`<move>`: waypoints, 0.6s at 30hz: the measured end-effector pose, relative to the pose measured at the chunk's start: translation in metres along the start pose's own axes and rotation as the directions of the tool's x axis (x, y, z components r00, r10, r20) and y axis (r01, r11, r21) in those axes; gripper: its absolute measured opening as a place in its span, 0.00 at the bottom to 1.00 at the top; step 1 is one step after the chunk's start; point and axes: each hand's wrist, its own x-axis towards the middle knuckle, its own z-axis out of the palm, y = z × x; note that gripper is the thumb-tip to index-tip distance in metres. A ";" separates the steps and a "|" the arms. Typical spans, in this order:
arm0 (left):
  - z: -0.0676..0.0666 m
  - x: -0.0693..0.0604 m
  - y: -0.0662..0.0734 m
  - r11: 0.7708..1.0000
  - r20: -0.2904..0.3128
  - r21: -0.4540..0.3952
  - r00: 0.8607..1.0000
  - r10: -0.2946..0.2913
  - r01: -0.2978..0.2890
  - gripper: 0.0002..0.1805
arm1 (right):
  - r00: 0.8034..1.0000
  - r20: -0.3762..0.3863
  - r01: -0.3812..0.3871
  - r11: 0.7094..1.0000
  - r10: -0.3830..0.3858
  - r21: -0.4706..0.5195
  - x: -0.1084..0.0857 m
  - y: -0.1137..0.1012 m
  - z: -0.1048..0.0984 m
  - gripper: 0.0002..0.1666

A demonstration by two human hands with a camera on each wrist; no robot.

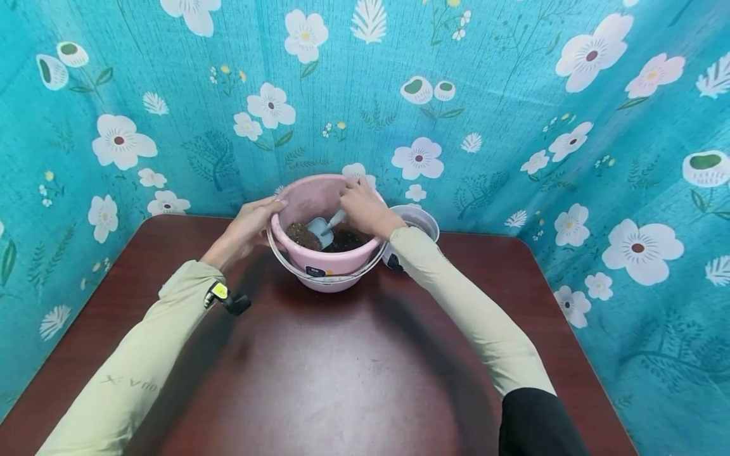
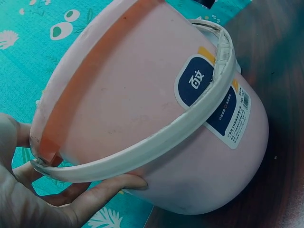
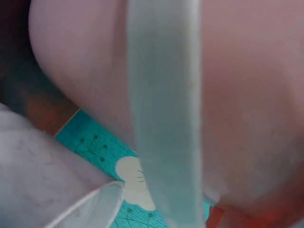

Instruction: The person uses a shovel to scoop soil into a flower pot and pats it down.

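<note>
A pink bucket point(image 1: 342, 263) with dark soil point(image 1: 345, 240) inside stands at the back of the table. My left hand point(image 1: 242, 231) grips its left rim; in the left wrist view the thumb of that hand point(image 2: 57, 204) presses the outer wall below the white bucket handle point(image 2: 156, 142). Over the right side of the opening, my right hand point(image 1: 367, 208) holds the pale handle of a grey-blue trowel point(image 1: 322, 233), whose blade rests at the soil. The right wrist view shows only the bucket wall, blurred, and its handle point(image 3: 164, 95) up close.
A smaller whitish bucket point(image 1: 424, 218) stands just right of the pink one, partly behind my right forearm. The dark red-brown table point(image 1: 319, 373) stretches in front. A blue flowered cloth point(image 1: 342, 82) hangs directly behind the buckets and down both sides.
</note>
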 end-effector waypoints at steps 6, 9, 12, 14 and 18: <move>-0.001 0.000 0.001 1.000 -0.009 0.003 1.000 0.010 -0.010 0.32 | 0.998 -0.054 0.043 0.988 -0.036 0.148 0.002 0.007 0.002 0.12; -0.002 -0.001 0.000 1.000 -0.006 0.008 1.000 -0.012 0.012 0.32 | 0.998 -0.036 0.049 0.982 -0.043 0.185 0.001 0.009 0.006 0.14; -0.003 -0.002 -0.002 1.000 -0.003 0.006 1.000 -0.023 0.023 0.32 | 0.999 0.016 0.033 0.979 -0.037 0.200 0.000 0.006 0.009 0.13; -0.002 -0.001 -0.003 1.000 -0.001 0.005 1.000 -0.019 0.019 0.32 | 0.998 0.047 0.024 0.982 -0.033 0.186 -0.001 0.004 0.009 0.12; -0.002 -0.001 -0.001 1.000 -0.001 0.015 1.000 -0.017 0.017 0.32 | 0.993 0.120 0.005 0.988 -0.023 0.153 -0.001 0.000 0.007 0.11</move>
